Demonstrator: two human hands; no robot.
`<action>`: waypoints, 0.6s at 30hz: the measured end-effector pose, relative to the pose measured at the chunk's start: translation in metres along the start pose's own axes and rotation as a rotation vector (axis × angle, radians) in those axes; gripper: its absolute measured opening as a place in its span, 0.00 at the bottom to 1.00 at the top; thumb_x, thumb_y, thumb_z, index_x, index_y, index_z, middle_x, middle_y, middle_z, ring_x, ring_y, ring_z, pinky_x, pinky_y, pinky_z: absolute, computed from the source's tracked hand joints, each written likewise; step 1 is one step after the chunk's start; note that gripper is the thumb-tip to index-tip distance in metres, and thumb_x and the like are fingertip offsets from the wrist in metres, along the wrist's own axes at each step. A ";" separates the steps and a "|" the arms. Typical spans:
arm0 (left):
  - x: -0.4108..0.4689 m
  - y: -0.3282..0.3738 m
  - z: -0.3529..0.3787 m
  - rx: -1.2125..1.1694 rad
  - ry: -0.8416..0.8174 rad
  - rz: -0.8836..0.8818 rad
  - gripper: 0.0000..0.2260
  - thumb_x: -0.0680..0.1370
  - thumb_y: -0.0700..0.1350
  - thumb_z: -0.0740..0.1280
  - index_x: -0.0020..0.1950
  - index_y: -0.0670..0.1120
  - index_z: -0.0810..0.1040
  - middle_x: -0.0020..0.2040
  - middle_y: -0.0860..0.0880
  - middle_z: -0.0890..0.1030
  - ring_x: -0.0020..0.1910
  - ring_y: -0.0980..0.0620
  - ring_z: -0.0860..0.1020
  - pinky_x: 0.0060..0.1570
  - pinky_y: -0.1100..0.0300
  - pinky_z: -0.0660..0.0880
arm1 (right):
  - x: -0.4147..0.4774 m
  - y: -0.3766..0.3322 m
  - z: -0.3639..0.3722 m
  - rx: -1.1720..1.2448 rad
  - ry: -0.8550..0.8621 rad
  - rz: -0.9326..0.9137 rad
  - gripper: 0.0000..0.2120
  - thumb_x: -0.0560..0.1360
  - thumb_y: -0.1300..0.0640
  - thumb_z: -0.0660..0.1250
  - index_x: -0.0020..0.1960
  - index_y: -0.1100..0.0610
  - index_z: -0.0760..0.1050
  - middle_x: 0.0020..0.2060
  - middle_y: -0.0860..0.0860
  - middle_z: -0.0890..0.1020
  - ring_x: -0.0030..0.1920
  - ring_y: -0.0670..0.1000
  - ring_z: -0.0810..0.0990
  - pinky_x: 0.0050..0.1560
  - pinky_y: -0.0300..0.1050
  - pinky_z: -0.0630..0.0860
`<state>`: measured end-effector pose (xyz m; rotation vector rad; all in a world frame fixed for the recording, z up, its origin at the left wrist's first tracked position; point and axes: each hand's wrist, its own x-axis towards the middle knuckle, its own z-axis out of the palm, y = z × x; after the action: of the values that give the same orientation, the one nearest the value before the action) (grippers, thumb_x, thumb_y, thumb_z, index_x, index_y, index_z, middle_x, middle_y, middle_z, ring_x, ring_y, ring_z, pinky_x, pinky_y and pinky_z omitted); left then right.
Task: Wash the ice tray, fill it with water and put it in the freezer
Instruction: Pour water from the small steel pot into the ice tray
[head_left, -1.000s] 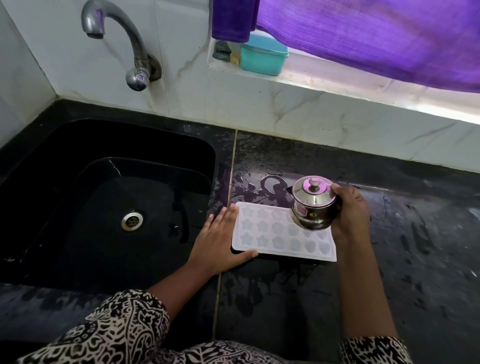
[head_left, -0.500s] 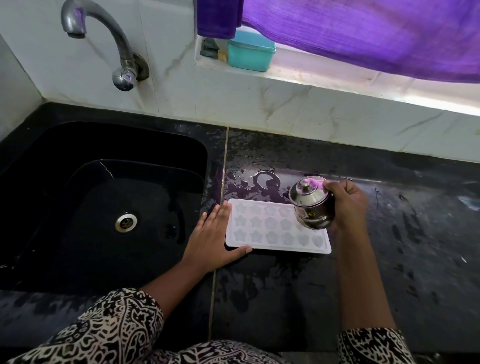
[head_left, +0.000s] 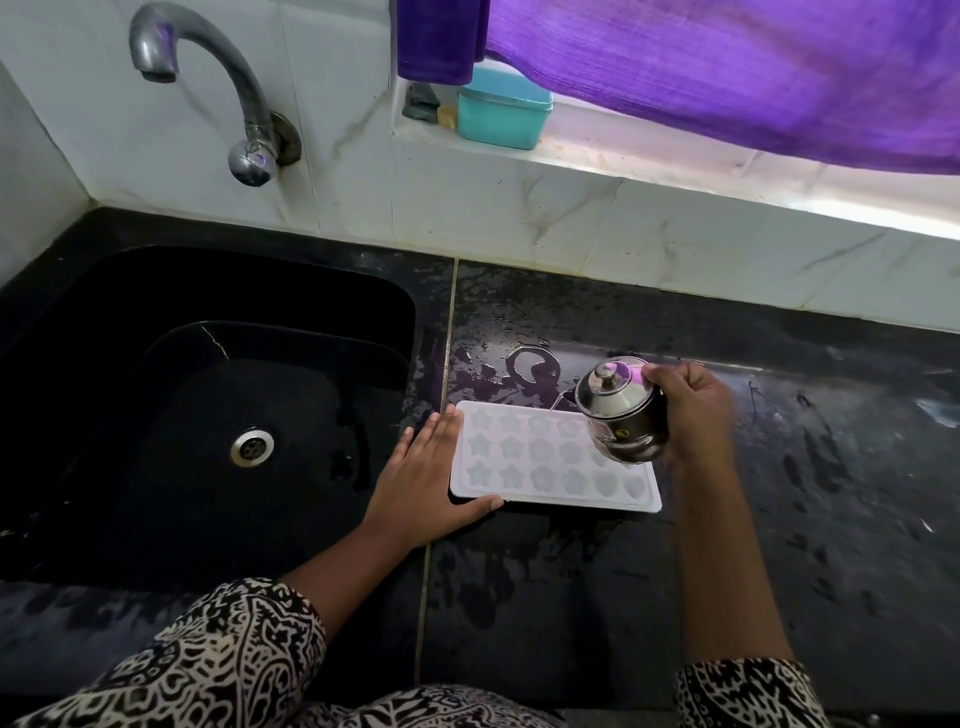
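Your left hand (head_left: 422, 483) lies flat, fingers straight, against the left edge of the ice tray (head_left: 540, 460), which sits on the wet black counter (head_left: 805, 493) right of the sink (head_left: 208, 395). Your right hand (head_left: 691, 410) grips a tilted steel pot (head_left: 621, 410) over the tray's far right corner; a thin stream seems to leave its spout.

Just one mark legible: small round sticker (head_left: 622, 433), yellow with a dark figure, stuck on the belly of the steel pot (head_left: 631, 410), below the lid band and facing the camera. Figure shaped like a 3, though too small to confirm as number or logo. Elsewhere in view, no lettering clear enough to read.
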<state>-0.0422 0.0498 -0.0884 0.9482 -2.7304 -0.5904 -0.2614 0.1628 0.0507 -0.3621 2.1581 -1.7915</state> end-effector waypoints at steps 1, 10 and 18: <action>0.000 0.000 0.000 0.000 0.000 0.000 0.52 0.65 0.79 0.46 0.80 0.47 0.44 0.79 0.53 0.46 0.78 0.54 0.46 0.75 0.54 0.42 | 0.000 0.000 0.000 -0.002 0.000 0.001 0.13 0.72 0.63 0.68 0.33 0.54 0.67 0.30 0.51 0.75 0.31 0.48 0.74 0.30 0.39 0.74; -0.001 0.000 0.000 -0.010 0.003 0.003 0.52 0.66 0.79 0.47 0.80 0.46 0.44 0.79 0.53 0.47 0.78 0.54 0.46 0.75 0.54 0.43 | -0.003 -0.002 0.000 -0.002 -0.011 -0.010 0.13 0.72 0.63 0.67 0.33 0.55 0.67 0.30 0.50 0.75 0.29 0.46 0.74 0.27 0.35 0.74; 0.000 0.001 -0.002 -0.001 0.005 0.005 0.52 0.66 0.79 0.47 0.80 0.46 0.45 0.80 0.52 0.48 0.78 0.53 0.47 0.75 0.54 0.43 | -0.004 -0.002 0.002 -0.008 -0.009 -0.005 0.13 0.73 0.62 0.67 0.33 0.55 0.66 0.30 0.51 0.75 0.30 0.46 0.75 0.29 0.36 0.75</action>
<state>-0.0420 0.0503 -0.0865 0.9404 -2.7265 -0.5879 -0.2573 0.1626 0.0523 -0.3769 2.1605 -1.7810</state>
